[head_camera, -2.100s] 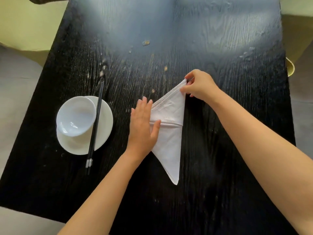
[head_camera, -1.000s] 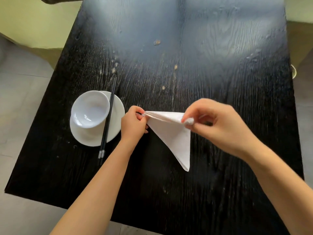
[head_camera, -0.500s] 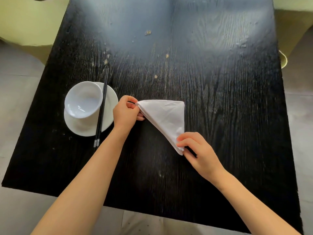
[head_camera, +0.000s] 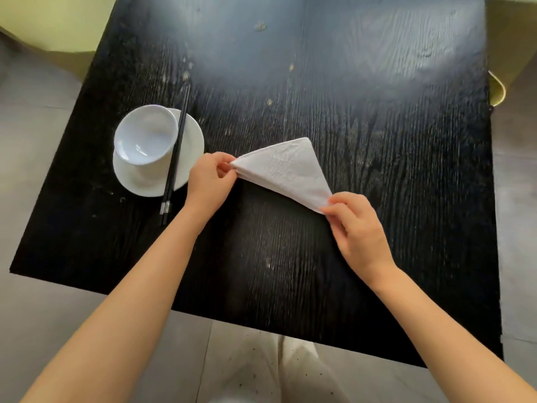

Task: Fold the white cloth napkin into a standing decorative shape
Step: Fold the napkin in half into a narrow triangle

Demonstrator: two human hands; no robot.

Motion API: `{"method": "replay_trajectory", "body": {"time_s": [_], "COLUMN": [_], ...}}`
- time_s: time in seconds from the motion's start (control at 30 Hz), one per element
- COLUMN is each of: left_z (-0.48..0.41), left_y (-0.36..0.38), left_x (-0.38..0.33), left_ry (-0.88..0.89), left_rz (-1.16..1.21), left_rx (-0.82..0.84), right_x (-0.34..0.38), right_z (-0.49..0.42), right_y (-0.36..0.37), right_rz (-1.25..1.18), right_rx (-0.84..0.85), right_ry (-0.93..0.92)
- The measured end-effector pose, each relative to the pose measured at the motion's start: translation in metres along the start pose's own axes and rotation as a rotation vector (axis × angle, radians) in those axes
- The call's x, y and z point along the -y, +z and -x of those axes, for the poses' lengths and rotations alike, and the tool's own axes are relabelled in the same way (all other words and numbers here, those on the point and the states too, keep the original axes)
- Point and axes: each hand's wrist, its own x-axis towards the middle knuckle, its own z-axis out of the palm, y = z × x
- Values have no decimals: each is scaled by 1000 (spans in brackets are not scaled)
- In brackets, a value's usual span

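Observation:
The white cloth napkin (head_camera: 286, 171) is folded into a layered triangle near the middle of the black table (head_camera: 363, 117). Its long edge runs from upper left to lower right, and the third corner points away from me. My left hand (head_camera: 210, 180) pinches the left corner, where several layers show. My right hand (head_camera: 356, 225) pinches the lower right corner between thumb and fingers. The napkin seems slightly lifted off the table between both hands.
A white bowl (head_camera: 145, 135) sits on a white saucer (head_camera: 189, 144) left of my left hand, with black chopsticks (head_camera: 175, 158) lying across the saucer's right side. The table's near edge runs just below my forearms. Yellow seats stand at the back corners.
The upper flap was folded down, giving a smaller triangle. My right hand moved from the top corner to the lower tip. The triangle has turned so its long edge lies more level.

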Motion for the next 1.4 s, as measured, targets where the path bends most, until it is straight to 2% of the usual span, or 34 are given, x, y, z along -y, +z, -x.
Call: {"method": "replay_trajectory", "body": {"time_s": [0.1,0.3,0.57,0.77,0.83,0.9,1.03,1.1,1.2,1.3,1.4], "left_z": [15,24,36,42,43,46,35,14,-19,-30,-19], "left_y": [1,5,6,19,20,21,37,50,55,46,40], "left_x": [0,-12,-19,-18,-19,-25,-58,-74,-89,-92,-88], "left_ry": [227,420,650,771,760,665,261,123,8,0,175], "left_rz": [-133,-295,-497,-625,-640,-572,-333,-335,-307,-158,-31], "left_rx": [-5,119,81,-32,-52,-66,-93,-3,240,424,436], "right_x": [-11,-28,-32,-35,-36,-36,-36,-37,-36,-39,-39], "right_z": [-5,-13,-14,-17,-18,-18,-20,-22,-20,-15,-22], "right_y": [-9,-15,-18,-19,-20,-20,-23,-26,-30,-34,-38], "right_rz": [16,27,36,125,147,165,181,185,175,84,-60], "right_rx": [-27,-67,-105,-176,-179,-166,-117,-91,-46,1,19], "right_ry": [10,9,-4,-4,-11,-33,-72,-86,-124,-60,131]}}
